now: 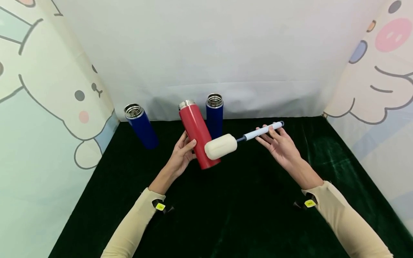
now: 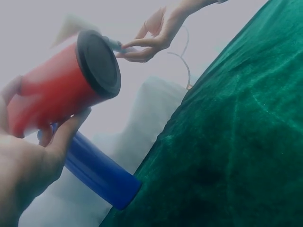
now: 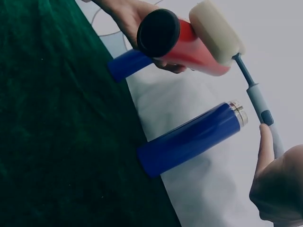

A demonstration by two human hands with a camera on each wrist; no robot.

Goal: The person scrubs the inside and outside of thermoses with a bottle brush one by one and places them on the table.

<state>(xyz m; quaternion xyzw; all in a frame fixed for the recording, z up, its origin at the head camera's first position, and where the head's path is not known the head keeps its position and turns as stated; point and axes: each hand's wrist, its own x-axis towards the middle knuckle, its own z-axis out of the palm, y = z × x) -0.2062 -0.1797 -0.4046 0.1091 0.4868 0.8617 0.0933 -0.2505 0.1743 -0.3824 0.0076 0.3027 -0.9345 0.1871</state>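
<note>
My left hand (image 1: 181, 156) grips a red thermos bottle (image 1: 196, 134) round its body, lifted and tilted, its steel-rimmed mouth up and away from me. In the left wrist view the bottle's black base (image 2: 99, 64) faces the camera. My right hand (image 1: 280, 147) pinches the pale blue handle (image 1: 262, 131) of a bottle brush between thumb and fingers. The brush's cream sponge head (image 1: 221, 146) points left and overlaps the lower part of the red bottle in the head view. In the right wrist view the sponge (image 3: 215, 30) lies alongside the bottle, outside it.
Two blue thermos bottles without lids stand at the back of the dark green cloth (image 1: 245, 208): one on the left (image 1: 143, 129), the other (image 1: 214, 118) behind the red bottle. A white backdrop (image 1: 206, 46) rises behind, with cartoon-printed side panels left and right.
</note>
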